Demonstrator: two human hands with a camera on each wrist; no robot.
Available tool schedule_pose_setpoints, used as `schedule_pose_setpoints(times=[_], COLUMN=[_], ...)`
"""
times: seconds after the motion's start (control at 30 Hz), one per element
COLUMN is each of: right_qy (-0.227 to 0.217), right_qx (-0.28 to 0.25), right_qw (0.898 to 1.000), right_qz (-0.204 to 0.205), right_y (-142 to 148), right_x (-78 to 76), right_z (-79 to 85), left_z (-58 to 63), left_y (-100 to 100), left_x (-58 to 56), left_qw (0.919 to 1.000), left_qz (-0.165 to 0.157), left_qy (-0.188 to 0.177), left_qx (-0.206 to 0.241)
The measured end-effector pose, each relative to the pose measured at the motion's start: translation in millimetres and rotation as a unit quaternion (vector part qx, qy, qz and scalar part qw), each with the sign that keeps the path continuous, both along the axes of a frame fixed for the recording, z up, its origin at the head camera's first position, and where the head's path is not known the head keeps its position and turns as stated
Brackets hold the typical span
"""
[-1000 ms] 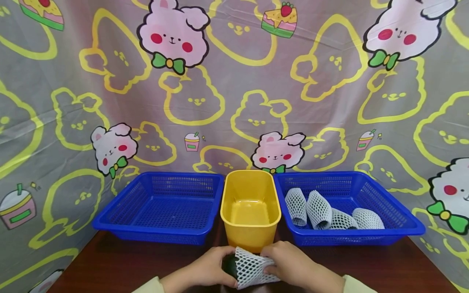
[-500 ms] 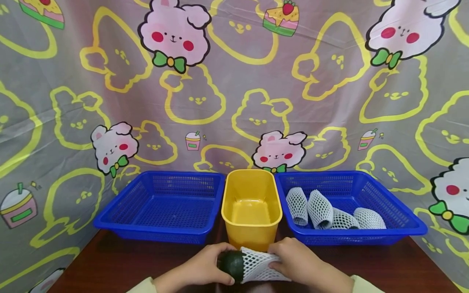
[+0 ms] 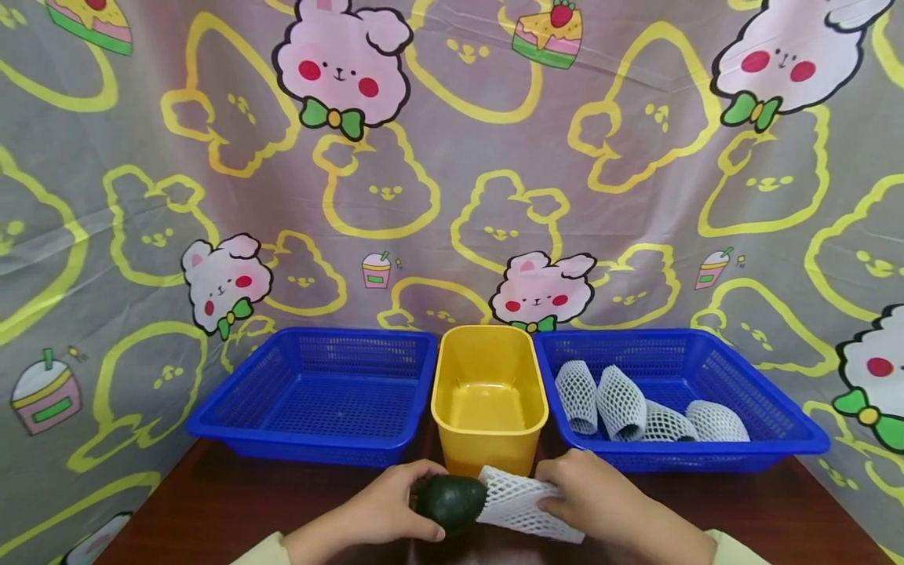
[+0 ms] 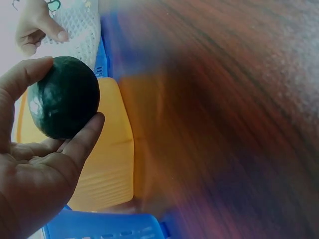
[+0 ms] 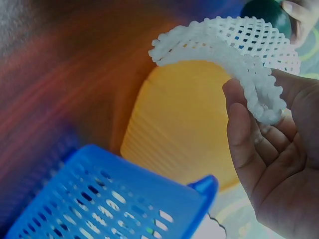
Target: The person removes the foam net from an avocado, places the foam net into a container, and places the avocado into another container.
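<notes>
I set 12 o'clock straight ahead, with the middle of the head view as the dial centre. Nearest, between 6 and 7 o'clock, the left hand [image 3: 395, 502] grasps a smooth, dark green fruit [image 3: 452, 506], thumb and fingers set on opposite sides; the fruit sits at 6 o'clock. At 5 o'clock, the right hand [image 3: 586, 493] pinches a white net sleeve [image 3: 513, 502], which slants from 10 o'clock down to 4 o'clock. The fruit's body is bare; I cannot tell whether its tip touches the sleeve. Beneath both hands lies a dark reddish-brown surface [image 3: 176, 518]. Beyond, between 5 and 6 o'clock, stands a yellow bin [image 3: 487, 455]. It is flanked by a perforated left basket [image 3: 304, 449] at 8 o'clock and a matching right basket [image 3: 692, 457] at 4 o'clock, both blue. Four more white nets [image 3: 577, 396] lie in the latter. Farthest, I register a patterned cloth [image 3: 424, 184] spanning 9 through 3 o'clock.
</notes>
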State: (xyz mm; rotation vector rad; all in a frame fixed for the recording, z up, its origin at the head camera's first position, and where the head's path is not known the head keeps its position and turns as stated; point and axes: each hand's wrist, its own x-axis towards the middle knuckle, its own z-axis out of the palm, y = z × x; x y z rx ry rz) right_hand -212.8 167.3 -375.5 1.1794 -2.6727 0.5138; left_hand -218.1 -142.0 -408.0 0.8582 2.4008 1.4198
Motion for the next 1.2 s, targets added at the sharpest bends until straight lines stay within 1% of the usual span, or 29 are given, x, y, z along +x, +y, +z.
schedule_pose_setpoints(times=[0.13, 0.3, 0.4, 0.47, 0.63, 0.7, 0.83, 1.07, 1.2], right_qy=[-0.019, -0.064, -0.079, -0.077, -0.043, -0.040, -0.059, -0.044, -0.050], right_qx=[-0.001, -0.006, -0.004, -0.004, -0.011, -0.016, -0.033, -0.063, -0.082], right_qw=[1.000, 0.998, 0.997, 0.997, 0.999, 0.999, 0.998, 0.996, 0.993], right_qz=[-0.003, 0.007, 0.007, 0.007, 0.013, 0.011, -0.010, -0.042, -0.062], right_y=[4, 5, 5, 6, 8, 9, 12, 8, -1], right_x=[2.1, 4.0, 5.2, 5.7, 4.2, 2.2, -4.0, -20.2, -29.2], right_z=[9.9, 23.0, 31.4, 37.2, 52.9, 59.6, 70.8, 78.5, 80.2], left_z=[2.0, 4.0, 4.5, 4.7, 6.0, 6.6, 7.3, 7.9, 8.1], left_y=[-4, -7, -8, -8, -11, -12, -11, -11, -11], left_x=[0.3, 0.7, 1.0, 1.3, 2.6, 2.7, 2.1, 1.8, 1.6], left_qw=[1.0000, 0.9999, 1.0000, 1.0000, 0.9999, 0.9999, 0.9999, 0.9999, 0.9999], left_qz=[0.003, 0.002, 0.002, 0.003, 0.005, 0.005, 0.002, 0.001, -0.001], left_qy=[-0.006, -0.011, -0.007, -0.003, 0.011, 0.016, 0.013, 0.013, 0.015], left_qx=[-0.002, 0.002, 0.001, 0.001, -0.001, -0.002, 0.001, 0.003, 0.003])
